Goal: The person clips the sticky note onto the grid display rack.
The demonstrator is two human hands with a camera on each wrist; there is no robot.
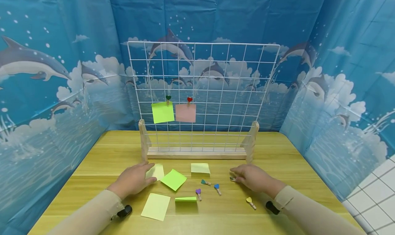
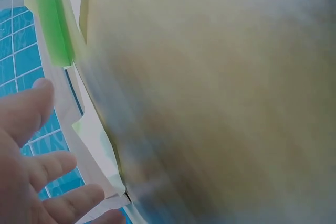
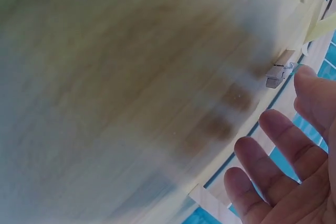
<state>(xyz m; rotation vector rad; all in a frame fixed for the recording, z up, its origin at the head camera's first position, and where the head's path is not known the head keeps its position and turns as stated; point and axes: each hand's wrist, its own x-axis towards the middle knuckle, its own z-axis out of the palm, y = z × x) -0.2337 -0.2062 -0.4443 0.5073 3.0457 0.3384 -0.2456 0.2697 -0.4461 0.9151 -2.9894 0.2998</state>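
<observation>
My left hand (image 1: 132, 180) hovers at or rests on a pale yellow sticky note (image 1: 159, 172), its fingers spread and partly over the paper; contact is unclear. In the left wrist view those fingers (image 2: 58, 166) are loosely extended, with nothing between them. On the right, my other hand (image 1: 251, 176) is low over the table beside a small wooden clothespin (image 1: 232, 179), partly hidden under it. The right wrist view has this clothespin (image 3: 279, 71) near the thumb, the fingers relaxed and apart. A bright green sticky note (image 1: 174, 180) lies right of the left hand.
A white wire grid (image 1: 203, 89) in a wooden stand (image 1: 197, 155) bears a green note (image 1: 163, 112) and a pink note (image 1: 186, 113), each pinned by a heart clothespin. More notes (image 1: 155, 207) and heart clothespins (image 1: 251, 204) lie in front.
</observation>
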